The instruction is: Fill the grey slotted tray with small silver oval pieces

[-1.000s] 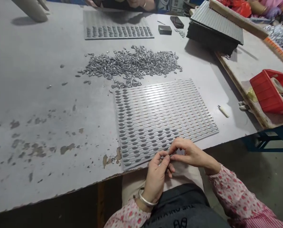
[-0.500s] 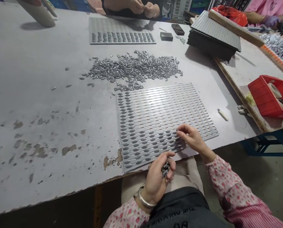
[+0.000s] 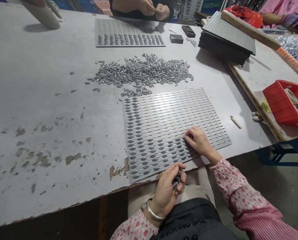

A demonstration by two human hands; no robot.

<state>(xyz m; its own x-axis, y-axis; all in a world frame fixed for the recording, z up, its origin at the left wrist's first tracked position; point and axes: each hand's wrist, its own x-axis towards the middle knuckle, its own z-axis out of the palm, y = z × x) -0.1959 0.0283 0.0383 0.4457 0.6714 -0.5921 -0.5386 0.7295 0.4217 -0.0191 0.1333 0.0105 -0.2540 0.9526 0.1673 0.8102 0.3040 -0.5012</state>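
Note:
My left hand (image 3: 167, 186) is curled around a small bunch of shiny grey pointed-oval pieces (image 3: 176, 181), just in front of the near edge of a ridged grey board (image 3: 174, 113). Over that board, my right hand (image 3: 197, 140) has thumb and forefinger pinched low against its surface; anything between the fingertips is hidden. Pieces of the same kind sit in rows along the board's left side and its near part, ending around my right fingertips. A large heap of loose pointed-oval pieces (image 3: 144, 71) lies beyond the board's far edge.
Across the table, a co-worker's hands (image 3: 154, 10) are above a second board (image 3: 119, 26). A stack of ridged boards (image 3: 226, 38) stands at the back right. At right are a small cutter (image 3: 236, 122) and a red bin (image 3: 285, 103).
My right hand has shifted slightly left and its fingers have drawn closer in against the board. My left hand has barely moved, still closed on its pieces.

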